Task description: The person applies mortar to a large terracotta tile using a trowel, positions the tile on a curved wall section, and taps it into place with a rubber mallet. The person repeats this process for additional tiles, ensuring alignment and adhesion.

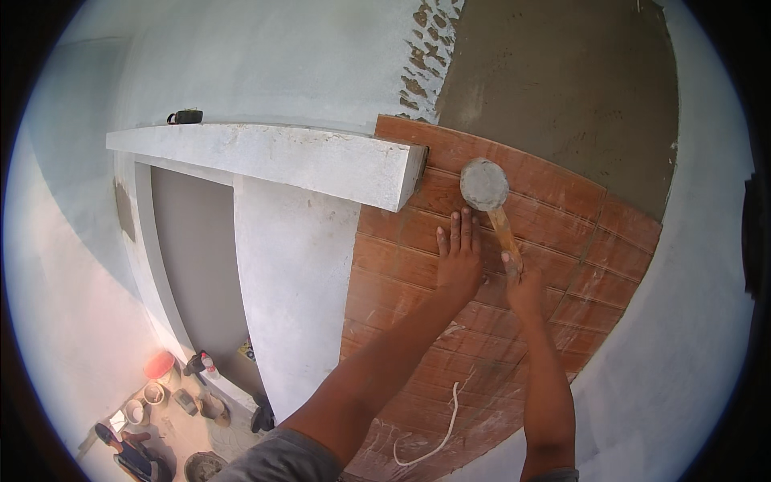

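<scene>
My right hand [524, 287] is wrapped round the wooden handle of a mallet [484, 185], whose round, grey-smeared head is up against or just in front of the wall. Beside the handle, my left hand [460, 259] lies with its fingers stretched out on the reddish-brown wood-look tiles [514, 225]. These tiles cover the wall in rows and carry whitish dusty smears. Above their top row spreads a patch of grey mortar [562, 88]. Whether the mallet head touches the tile, I cannot tell.
A white ledge [273, 157] juts out left of the tiles, with a black cup-like object [188, 116] on it. Below is a doorway [193, 249]. A white cable [451, 422] hangs from the tiles. Buckets [163, 369], a dark basin [204, 466] and another person [136, 459] are at lower left.
</scene>
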Tool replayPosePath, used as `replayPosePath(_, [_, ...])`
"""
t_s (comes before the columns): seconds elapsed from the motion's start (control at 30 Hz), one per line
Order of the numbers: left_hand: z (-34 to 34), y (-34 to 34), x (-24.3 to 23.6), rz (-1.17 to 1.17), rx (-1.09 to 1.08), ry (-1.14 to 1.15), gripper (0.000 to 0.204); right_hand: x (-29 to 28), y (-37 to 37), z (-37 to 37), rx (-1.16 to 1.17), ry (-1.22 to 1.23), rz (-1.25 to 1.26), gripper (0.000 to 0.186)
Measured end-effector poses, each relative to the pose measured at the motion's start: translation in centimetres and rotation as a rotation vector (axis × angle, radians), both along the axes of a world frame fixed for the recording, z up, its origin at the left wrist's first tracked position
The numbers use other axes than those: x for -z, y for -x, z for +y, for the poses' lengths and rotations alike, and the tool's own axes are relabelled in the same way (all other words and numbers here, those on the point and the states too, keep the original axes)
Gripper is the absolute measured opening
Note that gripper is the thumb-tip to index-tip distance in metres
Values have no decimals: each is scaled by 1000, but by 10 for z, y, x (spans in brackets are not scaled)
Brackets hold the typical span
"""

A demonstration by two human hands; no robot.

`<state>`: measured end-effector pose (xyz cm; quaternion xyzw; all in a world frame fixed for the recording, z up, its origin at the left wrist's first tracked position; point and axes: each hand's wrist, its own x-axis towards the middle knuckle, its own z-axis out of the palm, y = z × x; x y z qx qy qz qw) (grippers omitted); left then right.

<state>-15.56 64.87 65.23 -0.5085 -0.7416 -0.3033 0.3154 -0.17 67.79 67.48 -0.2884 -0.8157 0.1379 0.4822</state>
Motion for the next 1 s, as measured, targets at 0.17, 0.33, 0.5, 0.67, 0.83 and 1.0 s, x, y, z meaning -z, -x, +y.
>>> replayPosePath(0.17, [-44,36,26,-427,-95,-75,133,53,-14,-14,-196,-146,230,51])
replayPosePath(0.33, [-31,60,46,-317,-104,-149,139,62,6,1,-28,-144,-72,48])
replayPosePath(0.5, [-31,57,42,-319,-113,-116,136,65,8,-7,-110,-180,-100,46])
replayPosePath(0.67, [-38,53,41,-359,-38,-81,134,66,18,9,-13,-104,-201,43])
replayPosePath(0.83, [-43,58,33,-366,-91,-24,135,58,17,-23,-208,-145,62,41])
replayPosePath(1.0, [-38,62,38,-339,-64,-67,136,54,19,4,-137,-236,148,43])
